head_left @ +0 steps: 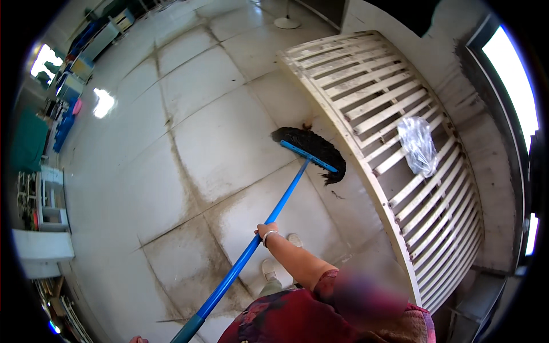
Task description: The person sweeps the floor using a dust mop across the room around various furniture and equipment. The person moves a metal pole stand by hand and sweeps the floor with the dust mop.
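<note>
A mop with a blue pole (231, 275) slants from the lower left up to its head on the floor. My right hand (266, 230), a bracelet at the wrist, is wrapped round the pole about midway. The dark, shaggy mop head (317, 150) lies flat on the tiles under a blue crossbar (309, 156), close beside a slatted bed frame. Only a bit of my left hand (138, 339) shows at the lower edge, left of the pole's dark green lower part (187, 330); its fingers are mostly cut off.
The pale slatted bed frame (366, 166) stands along the right, with a clear plastic bag (418, 146) on its slats. Dirt darkens the joints of the tiled floor (203, 134). White shelving (51, 206) and blue items (64, 132) line the left side. A round stand base (287, 23) is at the back.
</note>
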